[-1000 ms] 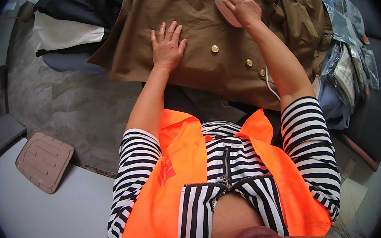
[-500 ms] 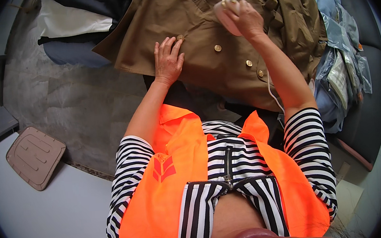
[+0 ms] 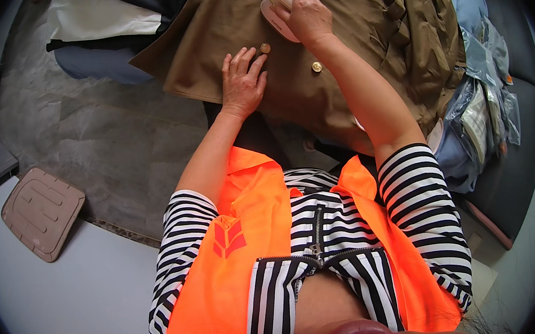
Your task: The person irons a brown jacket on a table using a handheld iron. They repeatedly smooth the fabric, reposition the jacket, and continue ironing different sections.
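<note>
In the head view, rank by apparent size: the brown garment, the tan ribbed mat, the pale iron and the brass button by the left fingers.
1. Brown garment, by far the largest.
2. Tan ribbed mat.
3. Pale iron, partly hidden under the right hand, so its full size is unsure.
4. Brass button, smallest.

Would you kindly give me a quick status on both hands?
Left hand flat on brown coat. Right hand gripping small iron. Nothing blocking.
</note>
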Motion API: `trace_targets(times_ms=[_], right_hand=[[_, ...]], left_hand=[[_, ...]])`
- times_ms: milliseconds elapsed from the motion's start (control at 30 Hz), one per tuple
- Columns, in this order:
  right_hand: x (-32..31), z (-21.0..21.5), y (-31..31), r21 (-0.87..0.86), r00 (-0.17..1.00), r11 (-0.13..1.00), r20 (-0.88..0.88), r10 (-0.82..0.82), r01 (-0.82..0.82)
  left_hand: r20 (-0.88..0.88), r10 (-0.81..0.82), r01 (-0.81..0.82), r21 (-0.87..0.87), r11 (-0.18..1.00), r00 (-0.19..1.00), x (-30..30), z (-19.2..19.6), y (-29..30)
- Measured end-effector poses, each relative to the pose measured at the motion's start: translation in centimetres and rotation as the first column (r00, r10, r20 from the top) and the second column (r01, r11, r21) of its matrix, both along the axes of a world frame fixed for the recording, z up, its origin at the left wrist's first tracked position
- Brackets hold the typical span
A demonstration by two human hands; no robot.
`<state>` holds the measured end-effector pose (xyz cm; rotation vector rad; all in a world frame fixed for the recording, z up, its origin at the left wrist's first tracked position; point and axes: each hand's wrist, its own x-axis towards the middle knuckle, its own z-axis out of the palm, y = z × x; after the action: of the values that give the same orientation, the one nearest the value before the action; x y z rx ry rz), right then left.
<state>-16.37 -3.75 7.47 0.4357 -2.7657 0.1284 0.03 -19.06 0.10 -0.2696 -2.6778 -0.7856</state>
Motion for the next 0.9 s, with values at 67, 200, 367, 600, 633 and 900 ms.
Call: trace_targets(times_ms=[67,200,367,600,633,900], right_hand=[[-0.1,0.0,0.1,0.008,0.999,1.000,0.034,-0.001,0.001],[0.5,0.1,1.2,-0.008,0.995,0.999,0.091,0.045,-0.044],[1.2,0.2,3.3,0.019,0.991,0.995,0.091,0.096,-0.098],[1.4,0.0,1.9,0.017,0.999,1.000,0.047,-0.005,0.004],[1.1,-0.1,1.3,0.012,0.999,1.000,0.041,-0.027,0.026],[-1.3,-0.6,-0.3,0.015,0.999,1.000,0.036,-0.016,0.016]], left_hand=[[0.000,0.002,-0.002,0.005,1.000,1.000,0.0,0.1,0.0],[-0.004,-0.005,0.005,-0.014,1.000,1.000,0.1,0.2,-0.1],[-0.011,-0.043,0.043,-0.006,0.999,0.999,0.1,0.0,-0.1],[-0.021,-0.034,0.033,-0.042,0.999,0.999,0.4,-0.2,0.5],[-0.020,-0.032,0.031,-0.047,0.998,0.999,0.4,-0.2,0.6],[0.006,-0.032,0.032,-0.066,0.997,0.999,0.7,-0.2,0.5]])
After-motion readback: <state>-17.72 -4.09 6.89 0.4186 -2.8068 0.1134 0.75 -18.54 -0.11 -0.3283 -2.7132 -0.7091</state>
